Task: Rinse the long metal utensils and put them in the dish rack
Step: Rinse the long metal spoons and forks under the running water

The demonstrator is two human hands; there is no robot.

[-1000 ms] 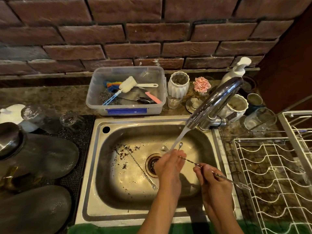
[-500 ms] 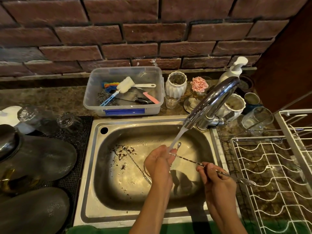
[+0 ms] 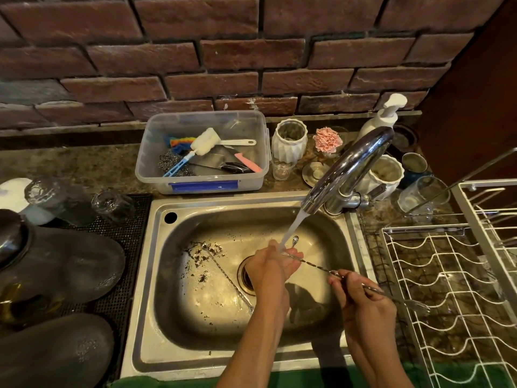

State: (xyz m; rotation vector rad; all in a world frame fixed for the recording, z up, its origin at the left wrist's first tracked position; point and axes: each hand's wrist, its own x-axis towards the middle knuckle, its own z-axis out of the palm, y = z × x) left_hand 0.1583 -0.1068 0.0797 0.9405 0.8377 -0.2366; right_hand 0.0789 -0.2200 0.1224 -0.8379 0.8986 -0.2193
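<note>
Utensil in hand: long twisted metal utensil (image 3: 316, 266), held over the sink (image 3: 195, 357), its long axis running from upper left under the water stream (image 3: 291, 229) down to lower right, where its pronged end overhangs the dish rack (image 3: 453, 278).
Left hand (image 3: 270, 268): curled round the utensil's upper-left end beneath the stream, rubbing grip.
Right hand (image 3: 363, 301): pinching the shaft past its middle, fingers closed on it.
Second utensil (image 3: 228, 278): lies loose on the sink floor, left of both hands, long axis also upper left to lower right, nearer the left hand.
Faucet (image 3: 349, 169): running.
Rack bearing: directly right of the right hand, just beside it.
Judgement: right hand is better placed to carry the held utensil across; rack shows no utensils yet.
</note>
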